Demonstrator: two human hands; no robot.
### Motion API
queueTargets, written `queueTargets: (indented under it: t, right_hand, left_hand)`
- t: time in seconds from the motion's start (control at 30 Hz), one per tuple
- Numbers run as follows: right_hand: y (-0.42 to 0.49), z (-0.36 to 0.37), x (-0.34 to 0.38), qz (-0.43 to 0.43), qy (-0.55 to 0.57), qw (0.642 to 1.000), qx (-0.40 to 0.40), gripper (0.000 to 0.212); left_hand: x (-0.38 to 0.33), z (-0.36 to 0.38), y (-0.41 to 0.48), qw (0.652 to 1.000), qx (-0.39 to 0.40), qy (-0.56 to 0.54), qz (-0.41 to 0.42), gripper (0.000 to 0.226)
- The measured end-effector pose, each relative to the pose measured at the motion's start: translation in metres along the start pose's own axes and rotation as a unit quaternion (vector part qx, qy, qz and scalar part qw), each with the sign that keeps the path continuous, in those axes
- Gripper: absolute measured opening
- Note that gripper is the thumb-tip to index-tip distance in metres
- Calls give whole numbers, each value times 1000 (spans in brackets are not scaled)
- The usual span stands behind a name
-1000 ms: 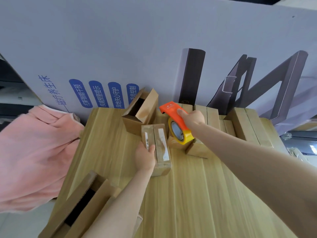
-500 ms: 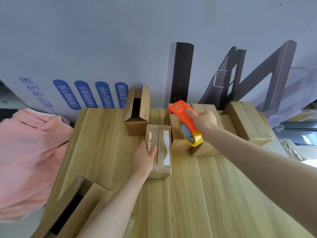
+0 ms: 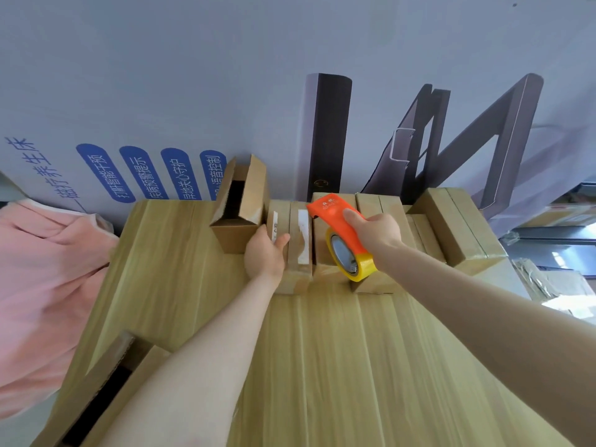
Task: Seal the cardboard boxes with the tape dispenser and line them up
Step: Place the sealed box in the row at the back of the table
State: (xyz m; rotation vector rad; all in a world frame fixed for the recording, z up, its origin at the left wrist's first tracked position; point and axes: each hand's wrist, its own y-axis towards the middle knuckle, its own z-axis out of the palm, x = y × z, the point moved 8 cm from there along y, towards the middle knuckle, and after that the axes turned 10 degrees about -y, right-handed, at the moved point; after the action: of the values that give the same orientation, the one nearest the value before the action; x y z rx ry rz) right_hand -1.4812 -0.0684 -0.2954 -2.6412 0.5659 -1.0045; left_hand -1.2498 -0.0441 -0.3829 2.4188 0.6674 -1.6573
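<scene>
Through the head camera: the left hand (image 3: 266, 253) clasps a taped box (image 3: 298, 250) on the wooden table (image 3: 338, 366), thumb over its top, fingers down its left side. That box, which has a white label strip, lies lengthwise just beside an open box (image 3: 240, 204) on its left and close against a neighbouring box (image 3: 321, 246) on its right. The right hand (image 3: 375, 233) is wrapped round the orange tape dispenser (image 3: 333, 214), held above the boxes, with its yellow tape roll (image 3: 353, 262) at the near end. More sealed boxes (image 3: 451, 227) stand along the back right. An unsealed box (image 3: 106, 388) lies at the near left corner, with pink cloth (image 3: 42, 285) beside the table and a big printed carton (image 3: 193, 91) behind
</scene>
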Motion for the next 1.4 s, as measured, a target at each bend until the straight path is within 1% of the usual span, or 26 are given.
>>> queueTargets:
  t: [0.07,0.1,0.17,0.2,0.23,0.3,0.37,0.4,0.47,0.5,0.63,0.77,0.97,1.07,1.17,1.3,1.4]
  right_hand:
    - [0,-1,-2,2,4,1000,4,45]
    - [1,-1,-2,3,6,1000,4,44]
    - [0,-1,-2,-1,9,1000,5,43]
    - [0,-1,-1,-2,10,1000,6,43]
    - [0,0,-1,-4,11,1000,8,44]
    - [-3,-1,-1,-12,22,1000,6,46]
    - [-7,-4,-1,-29,31,999,1,46]
    - [-9,-6,-1,-38,30,999,-1,44]
    - [-14,-11,-3,-48,35,998,-7,43]
    - [-15,-14,-3,-50,40,998,-10,43]
    - [-17,-22,-7,-49,44,998,-16,41]
    - [-18,-26,-13,-40,60,997,-11,41]
    - [-17,-31,-22,-30,74,997,-21,51]
    - [-15,-33,-23,-33,73,997,-22,44]
    - [-14,-34,-26,-33,75,996,-20,40]
    - [-13,-33,-27,-31,82,996,-19,39]
    - [-12,-33,-27,-31,87,996,-16,39]
  left_hand:
    - [-10,-10,-2,997,-66,19,47,48]
    - [-16,-16,-7,991,-102,15,79,47]
    - [-34,-22,-22,973,-142,28,181,35]
    - [-44,-20,-32,959,-136,47,244,28]
    - [-51,-15,-41,942,-114,63,309,23]
    - [-60,2,-58,910,-25,95,402,18]
    - [-56,23,-67,878,75,179,438,24]
    - [-52,32,-70,858,109,234,444,28]
    - [-48,43,-72,824,140,303,458,34]
    - [-48,45,-72,815,147,317,462,39]
    - [-46,54,-73,800,179,351,453,57]
    - [-44,54,-68,813,207,334,430,55]
    - [-49,61,-66,817,250,320,409,41]
    - [-52,63,-63,810,255,333,411,39]
    - [-55,64,-59,815,237,340,404,31]
    - [-59,69,-57,832,205,334,393,10]
    - [-60,70,-57,835,202,324,395,18]
